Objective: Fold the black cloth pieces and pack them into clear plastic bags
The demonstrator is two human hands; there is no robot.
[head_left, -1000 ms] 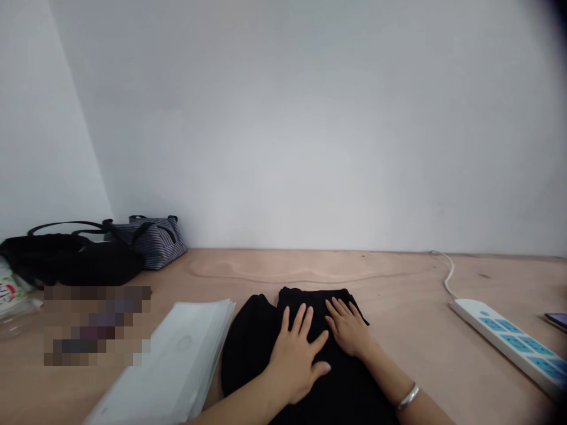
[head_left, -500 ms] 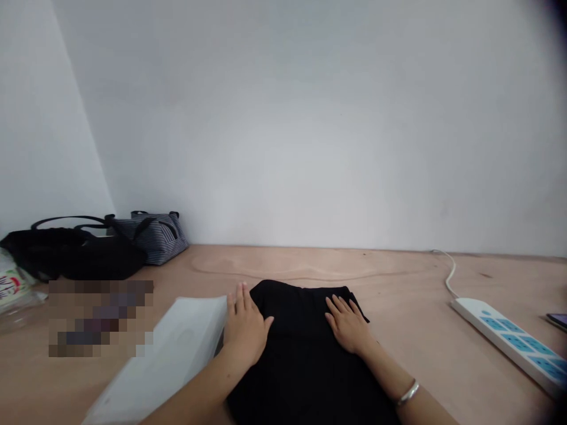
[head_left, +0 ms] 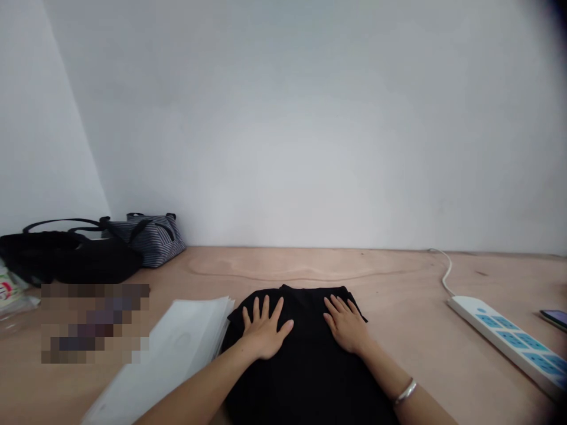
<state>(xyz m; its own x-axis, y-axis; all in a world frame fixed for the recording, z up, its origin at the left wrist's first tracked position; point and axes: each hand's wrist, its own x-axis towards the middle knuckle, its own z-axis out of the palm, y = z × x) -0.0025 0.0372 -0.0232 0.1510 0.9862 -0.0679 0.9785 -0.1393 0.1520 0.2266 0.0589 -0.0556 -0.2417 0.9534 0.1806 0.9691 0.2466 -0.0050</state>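
Surface: a plywood desk (head_left: 398, 330) is running back to a white wall (head_left: 283, 130).
Grip: the left hand (head_left: 266, 330) and right hand (head_left: 348, 324) are pressing down flat, fingers spread, pinching nothing.
Cloth: a folded black garment (head_left: 305, 378) is lying under both palms, mid-desk, its top edge rumpled.
Arms: both are reaching forward, a silver bangle (head_left: 405, 392) circling the right wrist.
Around: a stack of translucent sheets (head_left: 170, 354) is lying just left of the garment, a white power strip (head_left: 505, 336) is sitting off to the right, and a striped bag (head_left: 150, 239) and a black bag (head_left: 75, 260) are resting by the wall.

Plywood tabletop (head_left: 310, 265), black garment (head_left: 310, 383), translucent sheet stack (head_left: 163, 360), white power strip (head_left: 505, 336), phone (head_left: 554, 319), striped bag (head_left: 150, 242), black bag (head_left: 75, 260)
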